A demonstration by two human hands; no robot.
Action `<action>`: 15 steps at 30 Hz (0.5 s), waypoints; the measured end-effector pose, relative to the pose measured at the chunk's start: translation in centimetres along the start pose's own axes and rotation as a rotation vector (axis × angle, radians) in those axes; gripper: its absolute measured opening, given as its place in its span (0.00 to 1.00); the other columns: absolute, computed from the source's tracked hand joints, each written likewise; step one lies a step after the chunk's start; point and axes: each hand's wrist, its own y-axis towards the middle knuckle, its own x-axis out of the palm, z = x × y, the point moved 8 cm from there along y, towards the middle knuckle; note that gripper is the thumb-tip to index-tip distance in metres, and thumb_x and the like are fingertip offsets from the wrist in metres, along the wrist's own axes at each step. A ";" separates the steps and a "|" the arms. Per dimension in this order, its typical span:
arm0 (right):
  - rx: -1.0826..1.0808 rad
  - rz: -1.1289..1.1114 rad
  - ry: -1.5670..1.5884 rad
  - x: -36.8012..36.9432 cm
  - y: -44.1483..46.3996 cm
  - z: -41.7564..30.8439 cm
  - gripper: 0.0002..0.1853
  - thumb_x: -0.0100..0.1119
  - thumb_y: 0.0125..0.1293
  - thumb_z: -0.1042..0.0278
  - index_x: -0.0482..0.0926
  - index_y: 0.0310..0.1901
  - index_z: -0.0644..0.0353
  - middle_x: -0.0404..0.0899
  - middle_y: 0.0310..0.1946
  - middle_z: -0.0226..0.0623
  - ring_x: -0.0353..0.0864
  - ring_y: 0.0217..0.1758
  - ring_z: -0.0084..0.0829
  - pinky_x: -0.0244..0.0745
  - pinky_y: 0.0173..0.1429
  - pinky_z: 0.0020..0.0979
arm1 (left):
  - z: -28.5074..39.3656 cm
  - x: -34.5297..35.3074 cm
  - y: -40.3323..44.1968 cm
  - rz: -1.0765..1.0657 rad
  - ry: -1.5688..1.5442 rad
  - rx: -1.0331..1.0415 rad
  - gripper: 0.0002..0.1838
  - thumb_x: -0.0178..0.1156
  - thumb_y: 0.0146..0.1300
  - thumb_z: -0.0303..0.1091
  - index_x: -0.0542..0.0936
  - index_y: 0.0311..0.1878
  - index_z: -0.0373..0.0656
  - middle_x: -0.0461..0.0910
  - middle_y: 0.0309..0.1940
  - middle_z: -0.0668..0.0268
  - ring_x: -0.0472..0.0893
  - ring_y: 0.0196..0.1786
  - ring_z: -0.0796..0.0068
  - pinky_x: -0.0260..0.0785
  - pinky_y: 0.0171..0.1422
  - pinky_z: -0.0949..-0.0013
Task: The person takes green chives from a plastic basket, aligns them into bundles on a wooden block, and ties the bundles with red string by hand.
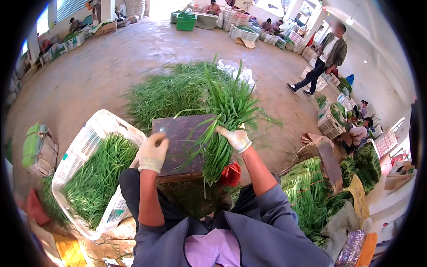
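Observation:
My right hand [235,139], in a pale glove, grips a bunch of long green chives [222,120]. Its leaves fan out above the hand and its other end hangs over the right edge of a dark board [184,144] in front of my knees. Over the board's left side is my left hand [153,153], also gloved, with fingers curled in toward the thumb; whether something small is between them I cannot make out. A red bundle [230,174] hangs by the board's lower right corner.
Left of me stands a white crate [100,178] of chives. A loose heap of greens [169,93] lies beyond the board. Tied bundles [304,191] are stacked at right. A person [327,58] walks at the upper right; others sit among crates along the walls.

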 end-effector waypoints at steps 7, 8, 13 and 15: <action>-0.122 -0.123 -0.034 4.0 -1.5 -2.3 0.23 0.68 0.58 0.77 0.78 0.57 0.62 0.85 0.51 0.33 0.82 0.54 0.26 0.76 0.61 0.32 | 10.5 9.9 2.0 -0.343 0.073 0.186 0.40 0.69 0.55 0.47 0.68 0.69 0.39 0.83 0.47 0.45 0.82 0.53 0.45 0.74 0.58 0.55; -0.027 -0.089 -0.007 3.2 -1.4 -1.1 0.22 0.68 0.57 0.77 0.78 0.56 0.62 0.85 0.49 0.33 0.82 0.52 0.26 0.76 0.59 0.32 | 9.7 9.9 2.4 -0.341 0.154 0.161 0.40 0.68 0.56 0.45 0.67 0.70 0.39 0.83 0.45 0.45 0.81 0.53 0.44 0.74 0.57 0.53; 0.005 0.027 -0.154 -1.7 -2.1 2.0 0.19 0.68 0.56 0.77 0.79 0.50 0.64 0.86 0.43 0.32 0.82 0.45 0.23 0.77 0.54 0.31 | 7.3 6.0 3.4 -0.436 0.507 0.129 0.29 0.67 0.59 0.37 0.75 0.64 0.45 0.83 0.49 0.49 0.82 0.52 0.51 0.74 0.59 0.58; -0.110 0.104 -0.291 -3.2 -2.3 2.1 0.18 0.68 0.56 0.76 0.79 0.49 0.63 0.86 0.41 0.32 0.82 0.43 0.23 0.77 0.52 0.30 | 5.8 3.0 4.0 -0.327 0.534 0.080 0.24 0.67 0.58 0.37 0.79 0.60 0.47 0.85 0.44 0.53 0.84 0.48 0.54 0.74 0.57 0.60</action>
